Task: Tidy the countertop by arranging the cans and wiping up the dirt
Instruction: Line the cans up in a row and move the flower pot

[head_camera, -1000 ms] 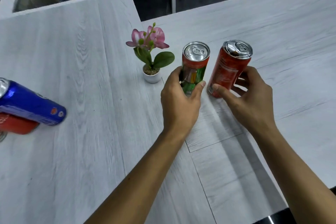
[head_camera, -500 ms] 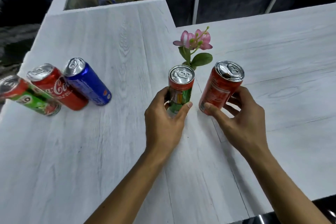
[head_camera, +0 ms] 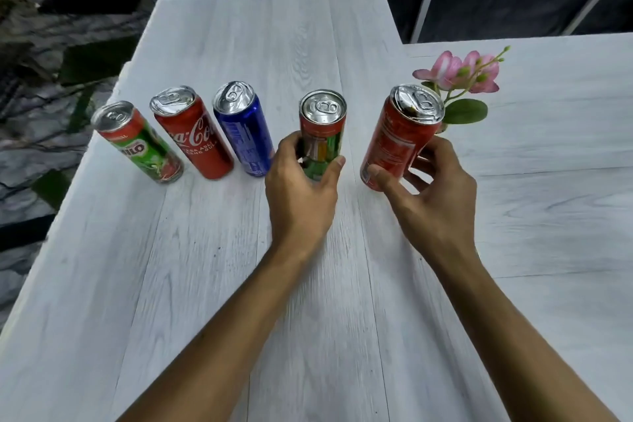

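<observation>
Your left hand (head_camera: 301, 195) grips the green-and-red can (head_camera: 322, 134) and your right hand (head_camera: 431, 195) grips the red can (head_camera: 397, 140), mid-surface (head_camera: 205, 284), beside the Milo can (head_camera: 140, 144), Coca-Cola can (head_camera: 195, 137) and blue can (head_camera: 245, 134) lined up toward its left edge.

Your left hand (head_camera: 301, 197) was reached forward, back of hand up, thumb and fingers curled round lower part of green-and-red can (head_camera: 322, 137). Your right hand (head_camera: 433, 199) was just beside it, thumb on near side of red can (head_camera: 394, 140), fingers wrapped behind. Hands apart, not touching. Both forearms bare, extended, converging slightly toward hands.
</observation>
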### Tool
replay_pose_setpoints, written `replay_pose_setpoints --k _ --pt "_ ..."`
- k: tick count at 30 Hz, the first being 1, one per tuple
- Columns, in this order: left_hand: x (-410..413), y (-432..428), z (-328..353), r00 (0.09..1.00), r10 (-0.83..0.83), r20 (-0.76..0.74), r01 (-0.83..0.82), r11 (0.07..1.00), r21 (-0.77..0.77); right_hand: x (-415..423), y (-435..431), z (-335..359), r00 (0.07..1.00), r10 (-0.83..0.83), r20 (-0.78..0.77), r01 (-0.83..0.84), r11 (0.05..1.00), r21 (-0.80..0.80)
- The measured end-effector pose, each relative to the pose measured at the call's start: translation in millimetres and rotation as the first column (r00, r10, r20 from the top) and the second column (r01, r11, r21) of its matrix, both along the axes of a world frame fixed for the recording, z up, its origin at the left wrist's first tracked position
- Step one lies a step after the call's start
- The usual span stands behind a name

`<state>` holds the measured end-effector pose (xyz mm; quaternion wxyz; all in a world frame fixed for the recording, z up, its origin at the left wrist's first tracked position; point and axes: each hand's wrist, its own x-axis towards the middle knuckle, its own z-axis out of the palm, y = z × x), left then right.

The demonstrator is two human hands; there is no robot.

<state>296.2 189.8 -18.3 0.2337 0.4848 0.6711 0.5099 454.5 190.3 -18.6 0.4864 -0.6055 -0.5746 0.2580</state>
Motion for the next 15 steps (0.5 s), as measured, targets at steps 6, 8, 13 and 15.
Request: replay_pose_setpoints --k 6,8,13,15 --pt "-3 14 3 0.998 0.059 -0.024 -0.059 0.998 0.008 -19 18 3 1.0 -0.001 -0.007 0.001 1.0 0.006" --pt "-3 18 3 0.997 0.071 -0.036 -0.071 0.997 0.012 -25 22 4 1.0 -0.002 -0.004 0.002 1.0 0.001" --pt "-2 24 -1 0.996 0.081 -0.034 -0.08 0.997 0.012 -36 28 4 1.0 -0.014 -0.015 0.014 1.0 -0.012" --pt "-2 24 -2 0.996 0.084 -0.027 -0.084 0.996 0.008 -38 30 4 1.0 -0.014 -0.012 0.014 1.0 -0.016"
